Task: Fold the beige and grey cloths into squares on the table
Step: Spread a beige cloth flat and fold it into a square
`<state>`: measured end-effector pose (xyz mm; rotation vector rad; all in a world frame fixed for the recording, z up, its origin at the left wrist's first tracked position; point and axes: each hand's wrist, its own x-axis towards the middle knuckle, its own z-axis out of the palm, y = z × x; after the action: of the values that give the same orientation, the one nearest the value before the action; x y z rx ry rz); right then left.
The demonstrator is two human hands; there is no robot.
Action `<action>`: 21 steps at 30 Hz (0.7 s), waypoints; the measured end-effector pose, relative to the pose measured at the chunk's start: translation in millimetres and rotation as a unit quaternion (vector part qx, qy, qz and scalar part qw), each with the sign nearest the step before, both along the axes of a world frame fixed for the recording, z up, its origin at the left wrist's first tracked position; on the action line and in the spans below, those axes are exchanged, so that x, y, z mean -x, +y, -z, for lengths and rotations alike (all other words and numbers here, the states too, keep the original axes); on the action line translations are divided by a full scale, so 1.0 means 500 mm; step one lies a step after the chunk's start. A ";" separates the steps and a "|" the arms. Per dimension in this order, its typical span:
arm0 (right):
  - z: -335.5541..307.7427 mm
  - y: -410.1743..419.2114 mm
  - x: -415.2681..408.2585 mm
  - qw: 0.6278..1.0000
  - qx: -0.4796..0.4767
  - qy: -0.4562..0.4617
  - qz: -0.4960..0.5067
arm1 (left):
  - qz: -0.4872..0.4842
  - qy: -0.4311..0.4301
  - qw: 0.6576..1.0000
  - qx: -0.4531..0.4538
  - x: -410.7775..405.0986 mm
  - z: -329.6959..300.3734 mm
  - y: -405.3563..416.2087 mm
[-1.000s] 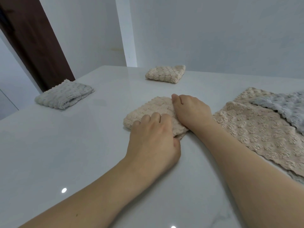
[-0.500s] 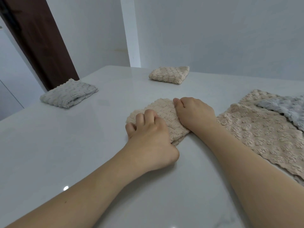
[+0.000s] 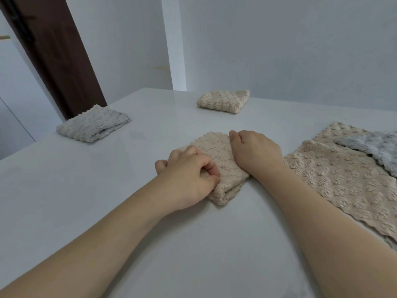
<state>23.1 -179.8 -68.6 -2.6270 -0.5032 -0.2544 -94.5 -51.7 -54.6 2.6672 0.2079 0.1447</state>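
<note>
A folded beige cloth point(image 3: 219, 160) lies in the middle of the white table point(image 3: 107, 190). My left hand point(image 3: 187, 175) grips its left edge, fingers curled and thumb pinching the fabric. My right hand point(image 3: 255, 153) sits on its right side with fingers curled onto the cloth. An unfolded beige cloth point(image 3: 335, 181) lies flat to the right, with a grey cloth point(image 3: 376, 147) partly over its far corner. A folded grey square point(image 3: 92, 125) rests at the left edge and a folded beige square point(image 3: 223, 101) at the back.
White walls close off the back of the table. A dark brown door frame point(image 3: 53, 50) stands behind the table's left corner. Bare tabletop stretches in front of my arms.
My left hand slid to the cloth's left edge and curled its fingers round it, thumb pinching the fabric. My right hand stayed on the cloth.
</note>
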 end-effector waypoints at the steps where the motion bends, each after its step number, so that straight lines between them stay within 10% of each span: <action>1: -0.001 -0.001 0.000 1.000 0.001 0.000 0.001 | 0.007 0.005 1.000 -0.021 0.001 0.004 -0.003; 13: -0.006 0.001 0.007 1.000 -0.020 0.021 0.003 | 0.061 0.125 0.990 -0.003 0.021 -0.022 0.021; 16: -0.009 -0.006 0.007 0.988 -0.140 0.049 -0.047 | -0.043 0.002 0.990 0.136 0.002 -0.024 0.040; 21: -0.004 -0.008 0.000 0.928 -0.326 0.101 -0.148 | -0.142 -0.013 0.989 0.047 -0.048 0.008 0.097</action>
<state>23.0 -183.8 -66.8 -1.8768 -0.6083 -0.0361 -70.6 -3.0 -58.8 2.5270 0.5726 0.2529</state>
